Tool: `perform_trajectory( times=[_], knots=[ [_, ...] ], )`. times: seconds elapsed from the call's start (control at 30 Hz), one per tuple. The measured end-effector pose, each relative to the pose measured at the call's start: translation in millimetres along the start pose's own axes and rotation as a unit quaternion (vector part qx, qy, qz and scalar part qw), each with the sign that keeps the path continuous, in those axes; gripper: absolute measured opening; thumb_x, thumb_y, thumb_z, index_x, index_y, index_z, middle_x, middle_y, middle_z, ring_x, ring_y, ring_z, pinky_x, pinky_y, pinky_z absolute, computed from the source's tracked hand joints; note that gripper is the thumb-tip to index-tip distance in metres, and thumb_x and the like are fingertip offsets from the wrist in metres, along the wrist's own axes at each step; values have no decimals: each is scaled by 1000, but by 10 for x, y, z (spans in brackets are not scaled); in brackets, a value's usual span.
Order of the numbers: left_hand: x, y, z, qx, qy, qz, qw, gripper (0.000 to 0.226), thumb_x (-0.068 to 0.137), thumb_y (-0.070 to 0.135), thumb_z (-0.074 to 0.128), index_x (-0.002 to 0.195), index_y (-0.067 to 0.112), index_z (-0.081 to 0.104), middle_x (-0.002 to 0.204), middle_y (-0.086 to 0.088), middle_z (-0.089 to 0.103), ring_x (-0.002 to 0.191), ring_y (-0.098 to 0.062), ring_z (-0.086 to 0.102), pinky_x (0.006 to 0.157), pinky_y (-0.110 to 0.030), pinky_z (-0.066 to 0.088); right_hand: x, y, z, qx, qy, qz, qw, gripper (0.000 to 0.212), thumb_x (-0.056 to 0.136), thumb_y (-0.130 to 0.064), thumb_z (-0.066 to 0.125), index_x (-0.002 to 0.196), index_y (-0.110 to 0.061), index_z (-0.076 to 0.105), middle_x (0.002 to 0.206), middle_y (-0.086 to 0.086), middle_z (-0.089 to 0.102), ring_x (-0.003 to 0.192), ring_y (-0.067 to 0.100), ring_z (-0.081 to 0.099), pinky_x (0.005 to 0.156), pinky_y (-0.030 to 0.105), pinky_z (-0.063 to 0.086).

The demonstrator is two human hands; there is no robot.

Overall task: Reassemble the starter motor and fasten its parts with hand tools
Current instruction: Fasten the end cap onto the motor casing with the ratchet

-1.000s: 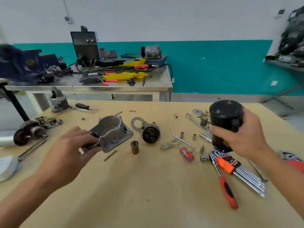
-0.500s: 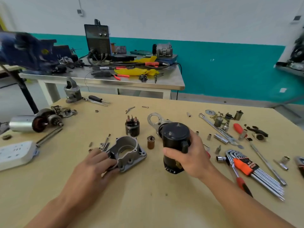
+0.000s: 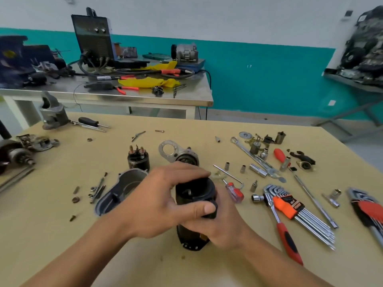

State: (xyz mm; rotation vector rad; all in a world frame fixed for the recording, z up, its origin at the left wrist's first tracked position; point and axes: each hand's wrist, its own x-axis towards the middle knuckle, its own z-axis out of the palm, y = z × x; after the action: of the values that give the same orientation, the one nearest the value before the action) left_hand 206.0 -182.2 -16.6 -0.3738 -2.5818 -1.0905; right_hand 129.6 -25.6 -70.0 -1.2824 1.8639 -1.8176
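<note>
A black cylindrical motor body [image 3: 193,195] stands upright near the middle of the wooden table [image 3: 62,235]. My right hand [image 3: 217,226] grips its lower side from the right. My left hand [image 3: 159,204] reaches across and wraps over its top, thumb on the near rim. The grey aluminium end housing [image 3: 122,189] lies on the table just left of my hands. Behind stand the black solenoid [image 3: 138,158] with copper terminals and a silver gear housing with a flange [image 3: 176,152].
To the right lie a red-handled ratchet [image 3: 287,237], hex key sets [image 3: 300,212], a small red screwdriver [image 3: 234,190], a spanner [image 3: 255,157] and several sockets. Loose bolts and washers [image 3: 95,191] lie left. An armature [image 3: 14,156] sits at the left edge. A steel bench [image 3: 124,96] stands behind.
My right hand brought the black motor body from the right to the table's middle. My left hand let go of the grey housing, which now lies on the table, and moved onto the motor body.
</note>
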Motion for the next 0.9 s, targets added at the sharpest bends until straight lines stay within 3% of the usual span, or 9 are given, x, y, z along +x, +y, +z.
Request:
perform_trajectory(
  times=[0.13, 0.27, 0.33, 0.43, 0.5, 0.57, 0.7, 0.8, 0.9],
  knots=[
    [-4, -219, 200, -134, 50, -23, 989, 57, 77, 36, 83, 129, 30, 64, 120, 13, 69, 118, -8, 62, 98, -27, 50, 18, 49, 13, 36, 10, 25, 999, 39, 70, -5, 75, 102, -23, 61, 89, -12, 68, 86, 6, 66, 74, 19, 51],
    [49, -287, 274, -207, 41, -45, 977, 67, 79, 22, 83, 138, 33, 52, 123, 7, 68, 121, -13, 61, 104, -28, 48, 48, 64, 25, 41, 22, 15, 999, 44, 68, -7, 76, 101, -34, 64, 93, -4, 70, 88, 11, 69, 75, 20, 55],
    [23, -297, 283, -187, 42, -43, 980, 68, 80, 25, 82, 140, 33, 51, 125, 7, 66, 123, -17, 59, 105, -35, 48, 66, 61, 37, 26, 17, 9, 999, 47, 68, -4, 75, 100, -35, 64, 95, 1, 70, 88, 15, 69, 75, 22, 56],
    [-94, -322, 125, -146, 99, -28, 984, 57, 84, 40, 75, 137, 32, 56, 127, 10, 65, 125, -15, 57, 104, -33, 47, 69, 45, 59, 17, 7, 2, 1000, 49, 65, -24, 79, 108, -43, 64, 98, -5, 70, 93, 12, 68, 75, 18, 54],
    [-205, -452, -159, -93, 207, -45, 973, 37, 87, 42, 70, 122, 30, 67, 118, 14, 69, 117, -13, 62, 97, -28, 50, 65, 27, 69, 11, 2, 5, 1000, 57, 60, -35, 81, 111, -54, 61, 105, -11, 70, 100, 9, 67, 78, 14, 52],
    [-347, -714, -554, 28, 268, -140, 953, 12, 89, 30, 72, 101, 32, 73, 100, 18, 71, 100, -6, 65, 86, -28, 54, 61, 12, 86, 2, -2, 0, 1000, 60, 59, -37, 81, 111, -58, 60, 108, -16, 70, 102, 5, 66, 79, 11, 50],
    [-674, -1225, -1098, 278, 68, -358, 889, 17, 90, 15, 70, 95, 31, 73, 100, 6, 71, 83, -9, 60, 74, -28, 47, 46, -74, 144, -21, -13, -25, 999, 64, 61, -32, 79, 113, -62, 56, 110, -26, 67, 101, -5, 63, 81, 4, 46],
    [-749, -1375, -1093, 325, -35, -349, 879, 17, 89, 19, 71, 102, 31, 74, 106, 6, 68, 87, -12, 58, 78, -29, 45, 34, -87, 144, -25, -22, -39, 999, 70, 62, -21, 84, 114, -59, 56, 111, -24, 67, 101, -4, 64, 82, 5, 46],
    [-691, -1390, -1099, 340, -47, -331, 879, 18, 87, 23, 74, 102, 34, 74, 103, 8, 68, 89, -13, 57, 78, -30, 46, 20, -54, 126, -23, -15, -34, 999, 76, 63, -7, 82, 113, -57, 56, 110, -22, 67, 103, -2, 64, 83, 6, 46]
  ],
)
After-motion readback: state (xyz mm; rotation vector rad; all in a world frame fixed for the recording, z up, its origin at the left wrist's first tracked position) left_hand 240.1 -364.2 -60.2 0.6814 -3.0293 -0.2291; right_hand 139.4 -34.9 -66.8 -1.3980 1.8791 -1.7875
